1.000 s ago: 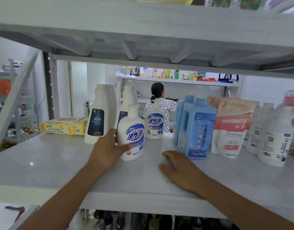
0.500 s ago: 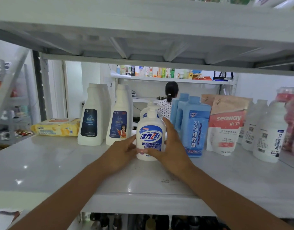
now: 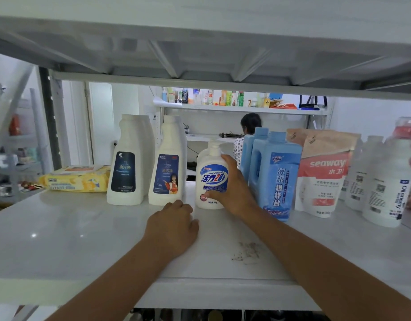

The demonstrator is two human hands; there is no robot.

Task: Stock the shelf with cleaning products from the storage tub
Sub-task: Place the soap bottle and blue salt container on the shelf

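Head view of a white shelf board [image 3: 84, 239] beneath the ribbed underside of the tier above.

Centre: a white pump bottle [image 3: 211, 179] with a blue-and-white label stands upright on the board, in the row of stocked products. The right hand [image 3: 232, 188] grips it from its right side, thumb across the lower front of the label and fingers curled round the shoulder. The left hand [image 3: 174, 225] rests on the board just near and left of the bottle's base, fingers loosely curled and holding nothing.

Left of the pump bottle: two tall white cleaner bottles, one with a black label [image 3: 128, 163] and one with a dark blue label [image 3: 167, 165], each with a like bottle behind it. At far left lies a yellow pack of wipes [image 3: 77, 178].

Right of the pump bottle: blue jugs [image 3: 276, 174] in a front-to-back file, just beside the gripping hand; then brown-topped "seaway" pouches [image 3: 322, 174]; then white bottles [image 3: 390, 186] near the right edge.

Near the front edge, between the forearms, the board bears a patch of dark scuff marks [image 3: 246, 252]. Beyond the shelf a person [image 3: 248, 126] stands at another stocked rack [image 3: 223, 107].
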